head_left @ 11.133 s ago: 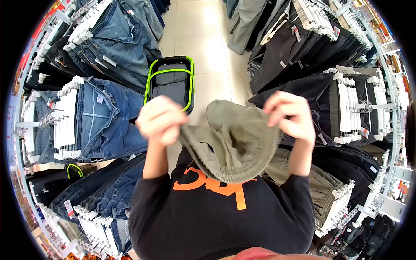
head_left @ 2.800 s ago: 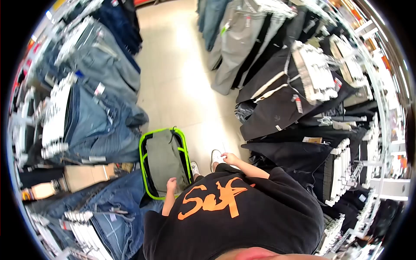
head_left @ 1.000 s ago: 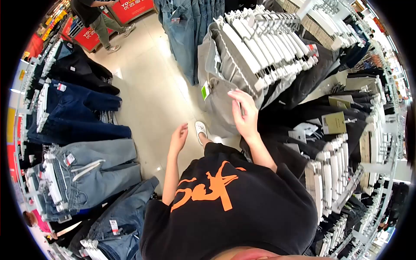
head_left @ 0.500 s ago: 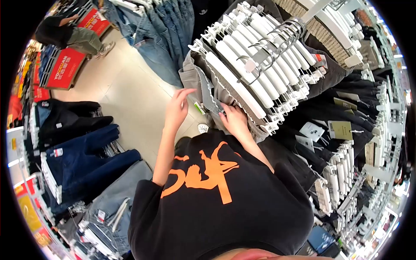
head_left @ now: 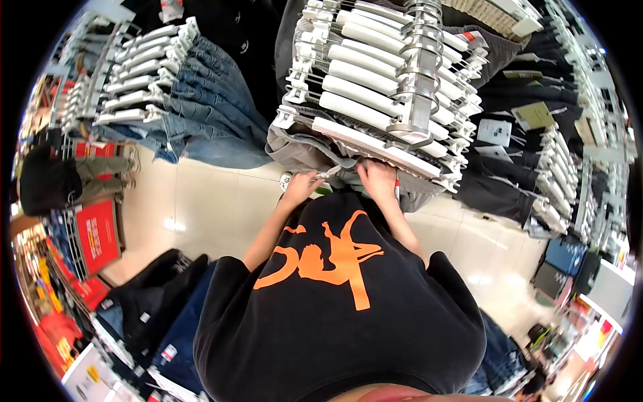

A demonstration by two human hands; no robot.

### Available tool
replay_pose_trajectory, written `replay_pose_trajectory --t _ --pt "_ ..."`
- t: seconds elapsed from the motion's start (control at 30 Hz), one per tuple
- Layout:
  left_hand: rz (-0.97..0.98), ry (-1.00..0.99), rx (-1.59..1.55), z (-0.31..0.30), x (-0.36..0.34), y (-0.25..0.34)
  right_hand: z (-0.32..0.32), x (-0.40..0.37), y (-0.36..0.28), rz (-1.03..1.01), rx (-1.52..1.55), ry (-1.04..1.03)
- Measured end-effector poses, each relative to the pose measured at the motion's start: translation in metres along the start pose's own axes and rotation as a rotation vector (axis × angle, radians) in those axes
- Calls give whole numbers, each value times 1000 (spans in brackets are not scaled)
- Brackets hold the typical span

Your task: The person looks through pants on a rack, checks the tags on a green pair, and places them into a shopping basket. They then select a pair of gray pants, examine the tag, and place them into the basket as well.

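Note:
Grey trousers (head_left: pixel 295 153) hang at the front of a rail, clipped to a white hanger (head_left: pixel 375 146). My left hand (head_left: pixel 301 188) is closed at their near side, pinching a pale drawstring (head_left: pixel 329 173) that runs toward the waist. To its right, my right hand (head_left: pixel 379 179) has its fingers curled over the grey fabric just below the hanger. Its fingertips are partly hidden in the folds. A green tag (head_left: pixel 323 191) shows beneath my left hand.
More white hangers (head_left: pixel 365 77) crowd the metal rail (head_left: pixel 418 100) behind. Blue jeans (head_left: pixel 214 107) hang at the left, dark trousers (head_left: pixel 499 177) with tags at the right. A person (head_left: pixel 50 177) stands far left beside red signs (head_left: pixel 97 234). Dark jeans (head_left: pixel 151 285) hang at lower left.
My left hand has come down from the air beside the trousers and taken the drawstring. My right hand stays at the grey fabric. The view has turned, so the rail now points more straight ahead.

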State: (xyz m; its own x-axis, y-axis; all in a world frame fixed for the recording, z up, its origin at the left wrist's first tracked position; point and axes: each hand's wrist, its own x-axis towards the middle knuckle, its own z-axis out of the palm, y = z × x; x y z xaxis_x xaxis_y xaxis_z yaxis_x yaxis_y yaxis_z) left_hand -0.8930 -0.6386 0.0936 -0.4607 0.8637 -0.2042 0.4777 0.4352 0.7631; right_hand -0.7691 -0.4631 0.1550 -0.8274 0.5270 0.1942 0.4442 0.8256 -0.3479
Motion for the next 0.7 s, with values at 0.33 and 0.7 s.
replay_pose_trajectory --t 0.33,0.7 --pt "2 -8 -25 -54 -1 -20 -8 -11 -28 143 -9 76" --pt "-13 -151 -669 -65 10 100 -27 -49 -16 279 151 168"
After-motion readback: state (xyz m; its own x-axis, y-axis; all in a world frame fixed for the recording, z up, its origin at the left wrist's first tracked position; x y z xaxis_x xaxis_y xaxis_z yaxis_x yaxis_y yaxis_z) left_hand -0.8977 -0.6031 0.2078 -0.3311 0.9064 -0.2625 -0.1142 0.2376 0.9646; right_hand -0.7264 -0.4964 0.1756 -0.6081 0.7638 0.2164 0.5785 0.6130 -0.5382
